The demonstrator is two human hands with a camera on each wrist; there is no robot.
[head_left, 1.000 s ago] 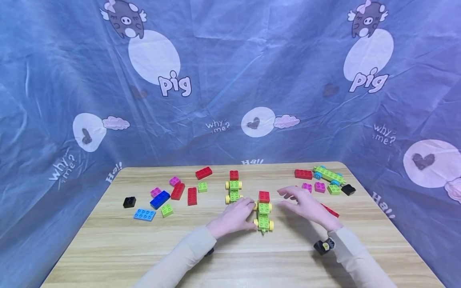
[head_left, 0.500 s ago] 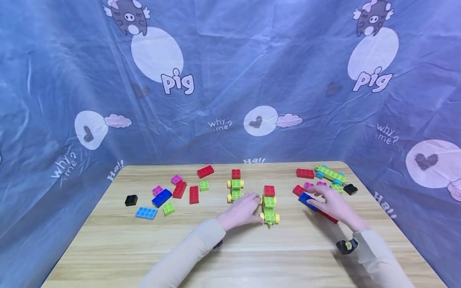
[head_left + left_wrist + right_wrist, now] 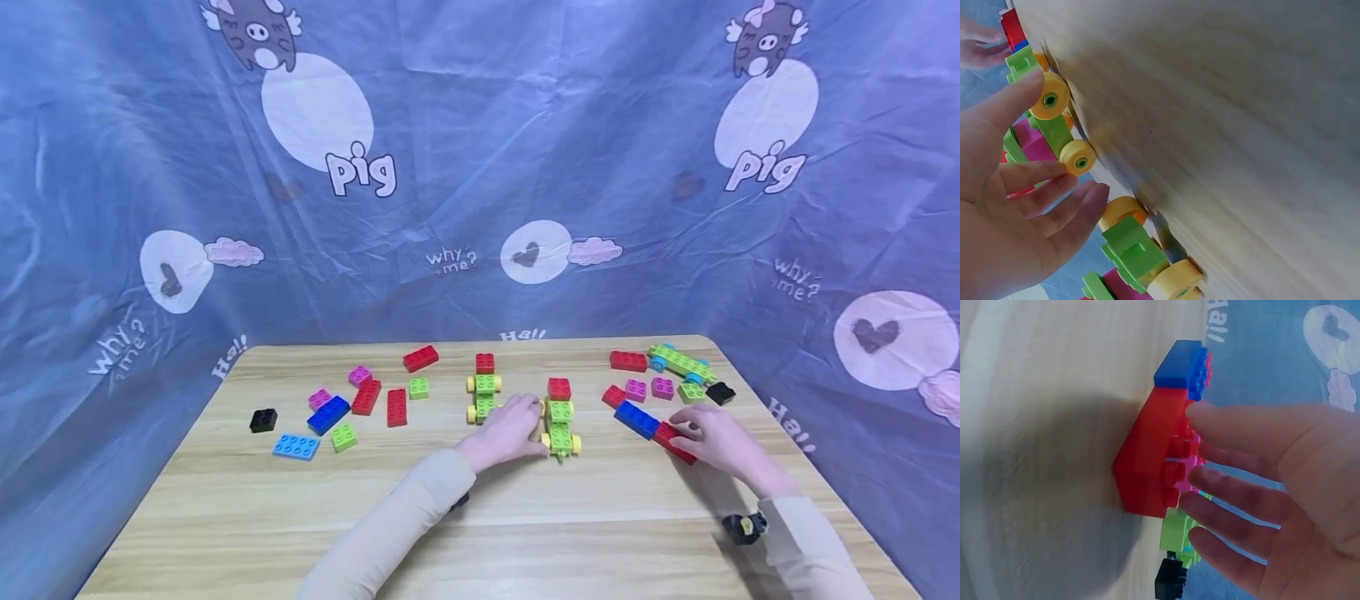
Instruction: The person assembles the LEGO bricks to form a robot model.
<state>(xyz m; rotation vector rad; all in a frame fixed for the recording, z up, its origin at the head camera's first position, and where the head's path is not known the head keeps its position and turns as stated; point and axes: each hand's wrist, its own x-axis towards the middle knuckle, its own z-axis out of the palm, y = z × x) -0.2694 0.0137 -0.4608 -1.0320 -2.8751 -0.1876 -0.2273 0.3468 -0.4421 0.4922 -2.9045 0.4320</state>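
My left hand (image 3: 510, 429) pinches the yellow wheels on the left side of a lime-green toy car (image 3: 560, 437), which carries a red brick (image 3: 559, 388) at its far end. Thumb and forefinger meet two wheels (image 3: 1079, 156) in the left wrist view. To the right, my right hand (image 3: 712, 437) is held with loosely bent fingers over a long red brick (image 3: 1147, 456); its thumb is close to the studs. A dark blue brick (image 3: 637, 419) lies end to end with this one, and another red brick (image 3: 615, 395) continues the slanting row.
A second green car (image 3: 486, 398) with yellow wheels stands left of the first. Loose pink, red, green, blue and black bricks lie at the left, including a light blue brick (image 3: 296, 447). Back right are a red brick (image 3: 628, 361) and a green base (image 3: 681, 363) with blue wheels.
My right hand has gone from beside the car to the blue brick, then back to the red brick nearer me. My left hand and the car have shifted slightly right and away.
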